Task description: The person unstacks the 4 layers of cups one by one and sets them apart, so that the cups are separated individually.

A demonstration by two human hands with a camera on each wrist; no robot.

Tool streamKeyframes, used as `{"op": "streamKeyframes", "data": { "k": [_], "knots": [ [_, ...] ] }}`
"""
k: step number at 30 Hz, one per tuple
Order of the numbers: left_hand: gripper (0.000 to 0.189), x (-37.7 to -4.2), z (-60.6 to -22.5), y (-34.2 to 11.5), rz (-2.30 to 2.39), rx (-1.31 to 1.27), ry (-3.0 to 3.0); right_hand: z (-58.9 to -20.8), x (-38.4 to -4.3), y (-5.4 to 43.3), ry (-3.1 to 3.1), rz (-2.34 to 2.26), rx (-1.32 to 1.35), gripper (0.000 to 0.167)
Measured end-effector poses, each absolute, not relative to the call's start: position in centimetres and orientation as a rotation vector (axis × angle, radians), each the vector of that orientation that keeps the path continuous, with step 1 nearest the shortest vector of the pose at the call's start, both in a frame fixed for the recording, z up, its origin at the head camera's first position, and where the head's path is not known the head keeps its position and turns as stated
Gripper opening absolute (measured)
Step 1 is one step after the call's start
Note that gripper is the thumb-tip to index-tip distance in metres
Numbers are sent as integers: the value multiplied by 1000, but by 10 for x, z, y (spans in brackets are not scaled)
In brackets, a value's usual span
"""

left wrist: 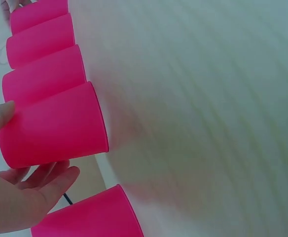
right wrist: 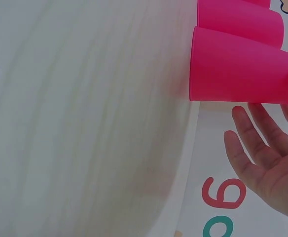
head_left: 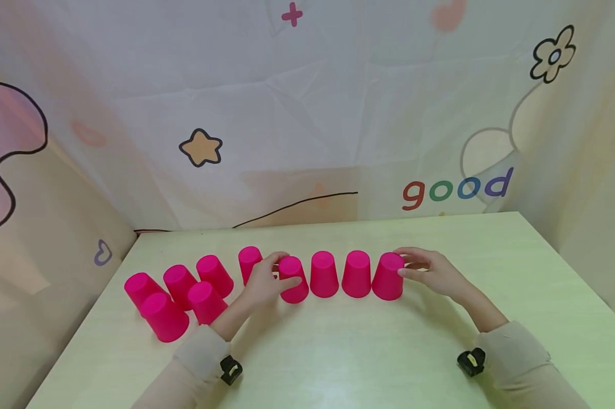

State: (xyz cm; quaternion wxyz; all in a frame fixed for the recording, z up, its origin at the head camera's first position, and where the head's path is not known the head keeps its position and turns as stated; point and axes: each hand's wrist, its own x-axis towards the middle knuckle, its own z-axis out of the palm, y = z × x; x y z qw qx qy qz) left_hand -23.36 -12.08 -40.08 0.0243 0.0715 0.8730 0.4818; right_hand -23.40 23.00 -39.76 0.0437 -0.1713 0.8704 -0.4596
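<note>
Several bright pink plastic cups stand upside down on the table. My left hand [head_left: 266, 282] grips the left-end cup [head_left: 293, 287] of a short row, thumb across its front and fingers at its far side. To its right stand two middle cups, one pink cup [head_left: 324, 275] and another pink cup [head_left: 356, 275]. At the row's right end, my right hand [head_left: 435, 274] touches the last cup [head_left: 387, 278] with its thumb near the top. The right fingers are spread and fairly straight, as the right wrist view shows.
Behind the left hand stands a partly hidden pink cup [head_left: 248, 260]. Several more upturned cups, including a near one [head_left: 165, 319], cluster at the table's left. A printed curtain [head_left: 307, 125] hangs behind the pale table [head_left: 338, 358].
</note>
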Motion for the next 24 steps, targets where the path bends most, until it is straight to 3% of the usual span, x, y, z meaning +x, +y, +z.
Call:
{"op": "streamKeyframes", "data": {
  "k": [24],
  "knots": [
    [57,-204,-390,-171,1396,120,2819,-393,-232,229,2667,-1388,-564,46]
  ]
}}
